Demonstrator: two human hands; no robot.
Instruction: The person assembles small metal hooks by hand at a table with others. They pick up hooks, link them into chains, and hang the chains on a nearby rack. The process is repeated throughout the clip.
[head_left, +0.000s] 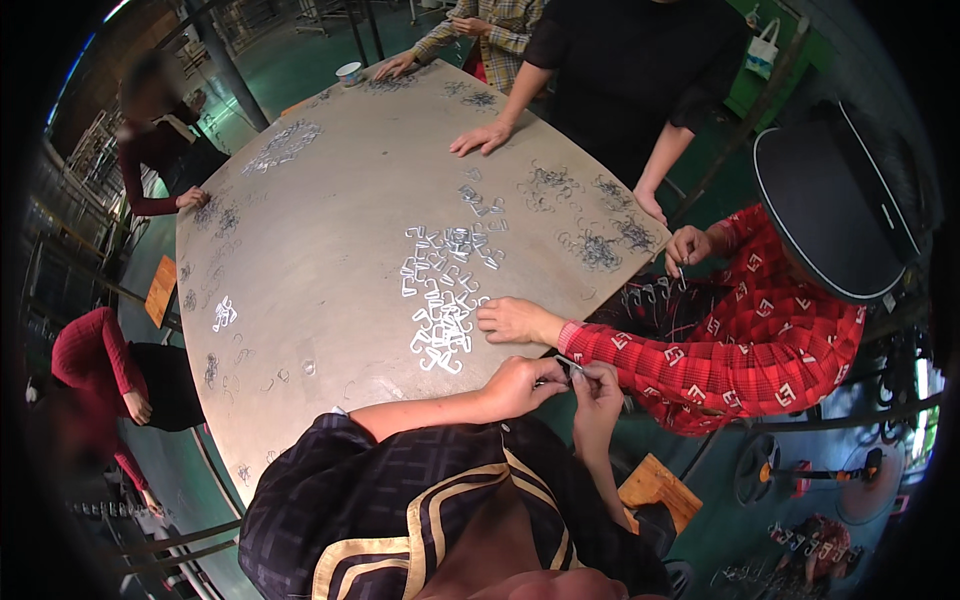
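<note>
My left hand [520, 385] and my right hand [598, 385] meet just past the near edge of a large round metal table [320, 270]. Both pinch a small shiny metal clip [568, 366] between their fingertips. A heap of similar white metal clips [445, 300] lies on the table just beyond my hands. A co-worker in a red patterned sleeve rests a hand [512, 320] beside that heap, close to my left hand.
Piles of thin wire hooks [600, 245] lie along the right rim, with more wire piles [285, 145] at the far left. Several people stand or sit around the table. A paper cup [349, 72] stands at the far edge. Wooden stools [655, 485] sit below.
</note>
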